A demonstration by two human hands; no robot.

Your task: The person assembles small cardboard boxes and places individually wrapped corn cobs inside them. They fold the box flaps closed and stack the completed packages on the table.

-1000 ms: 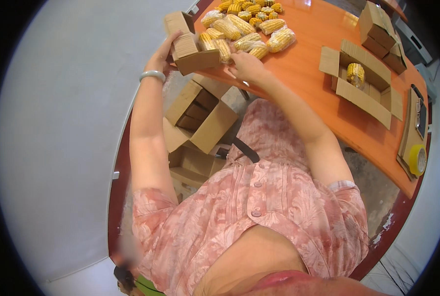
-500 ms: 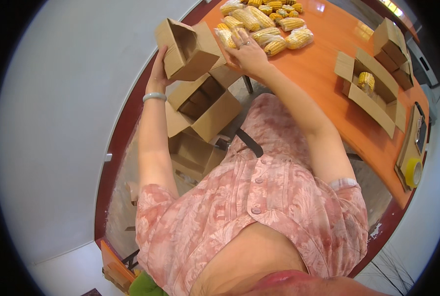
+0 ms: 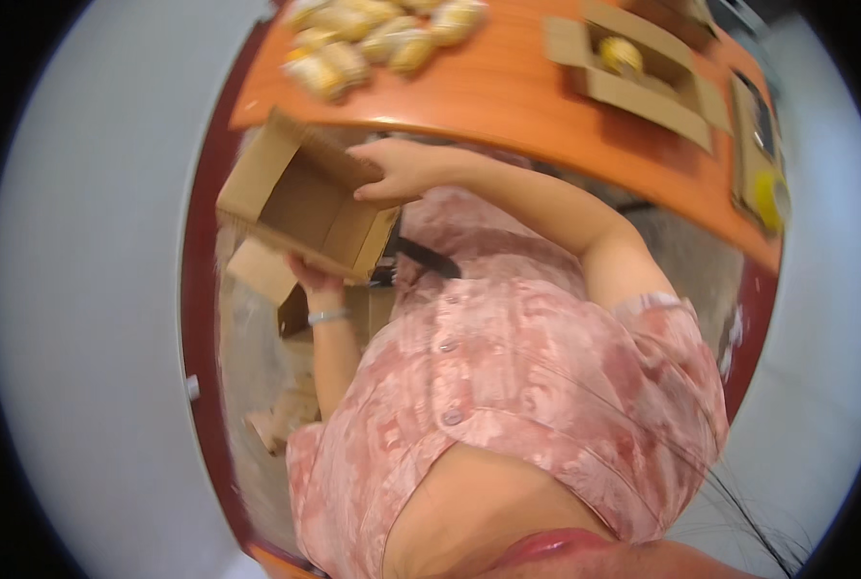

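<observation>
Between my hands, in front of the table's near edge, an open cardboard box point(image 3: 305, 207) is held tilted, its mouth facing up toward me. My left hand point(image 3: 317, 278) grips it from below, with most of its fingers hidden behind the cardboard. On the far right side, my right hand point(image 3: 397, 172) holds the box's rim, the thumb showing over the inside. No contents show within the box. Beyond it, several wrapped corn cobs point(image 3: 368, 39) lie in a group on the orange table point(image 3: 488, 92).
A second open carton point(image 3: 643, 82) on the table holds a corn cob point(image 3: 622, 56). Yellow tape point(image 3: 770, 200) stands at the table's right end by flat cardboard point(image 3: 742, 145). More cardboard boxes point(image 3: 295, 314) are below my left hand. A wall point(image 3: 93, 270) rises at left.
My left hand has lowered the box toward me and turned its opening upward. The right hand has left the corn cobs and taken hold of the box. The view has shifted.
</observation>
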